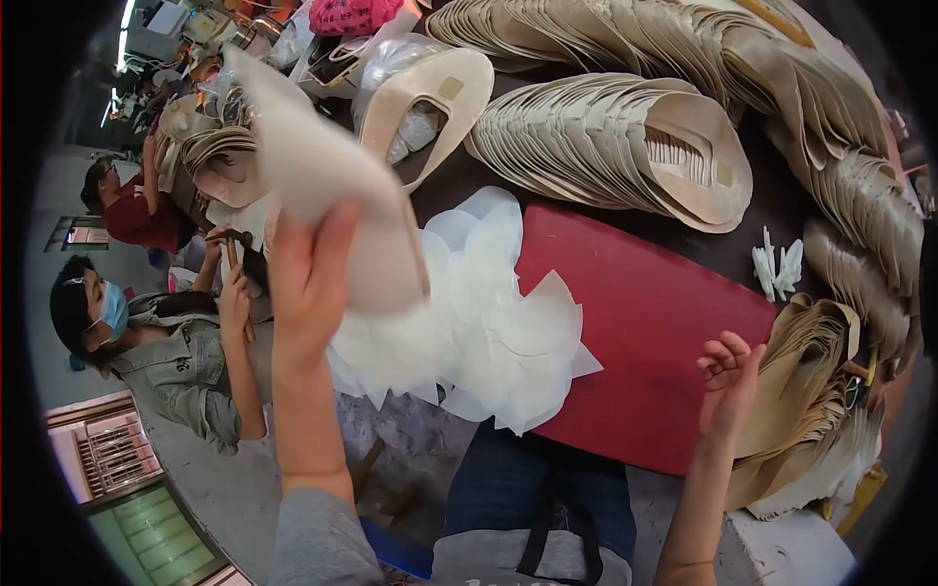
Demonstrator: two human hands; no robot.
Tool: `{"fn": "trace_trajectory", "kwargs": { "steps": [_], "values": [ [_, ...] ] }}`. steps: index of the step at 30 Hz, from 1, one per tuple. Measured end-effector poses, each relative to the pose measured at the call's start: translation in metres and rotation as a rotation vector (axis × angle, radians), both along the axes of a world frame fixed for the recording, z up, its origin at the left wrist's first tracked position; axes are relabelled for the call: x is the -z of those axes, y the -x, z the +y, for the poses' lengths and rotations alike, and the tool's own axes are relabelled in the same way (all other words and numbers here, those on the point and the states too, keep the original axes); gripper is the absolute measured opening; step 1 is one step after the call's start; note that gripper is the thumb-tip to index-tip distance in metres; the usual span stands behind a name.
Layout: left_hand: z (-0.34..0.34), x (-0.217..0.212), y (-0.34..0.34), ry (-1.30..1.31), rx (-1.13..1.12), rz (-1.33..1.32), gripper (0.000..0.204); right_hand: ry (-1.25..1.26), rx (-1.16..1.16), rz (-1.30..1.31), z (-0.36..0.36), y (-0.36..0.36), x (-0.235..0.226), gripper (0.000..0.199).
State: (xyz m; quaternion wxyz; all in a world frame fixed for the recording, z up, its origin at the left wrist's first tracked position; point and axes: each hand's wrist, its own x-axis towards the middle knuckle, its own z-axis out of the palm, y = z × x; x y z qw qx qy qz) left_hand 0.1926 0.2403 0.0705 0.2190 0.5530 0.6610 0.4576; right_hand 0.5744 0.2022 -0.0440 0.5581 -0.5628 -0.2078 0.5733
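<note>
My left hand (311, 283) grips a beige shoe upper piece (337, 171), raised at the left and smeared by motion. Thin white translucent sheets (498, 337) lie in a loose heap beside and below it, overlapping the left part of a red board (635, 322). Over the board's right edge is my right hand (728, 381), its fingers loosely curled and apart from the thumb, with nothing visible in it. To its right sits a bundle of tan and brown cut pieces (796, 381).
A long row of nested beige uppers (596, 146) lies beyond the board, with more rows (674, 49) curving along the far and right sides. Small white scraps (777, 264) rest near the board's corner. On the left, a masked person (186, 342) holds a hammer (234, 264); another person (142, 215) is farther off.
</note>
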Motion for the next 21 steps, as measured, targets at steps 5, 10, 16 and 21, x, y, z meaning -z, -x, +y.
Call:
{"fn": "trace_trajectory", "kwargs": {
  "steps": [5,10,16,21],
  "values": [
    [0.101,0.133,0.080,0.268,-0.123,0.892,0.042,0.069,-0.166,-0.010,0.002,0.041,0.009,0.051],
    [0.085,0.186,0.070,0.128,-0.051,1.284,0.048,-0.036,-0.182,-0.457,0.062,0.042,0.018,0.025],
    [0.120,0.189,0.096,0.442,-0.068,1.267,0.051,-0.737,-0.427,-1.413,0.189,0.013,0.057,0.025],
    [0.094,0.164,0.044,0.190,0.082,0.994,0.065,-0.488,-0.392,-1.556,0.203,-0.015,0.054,0.020]
  ]
}}
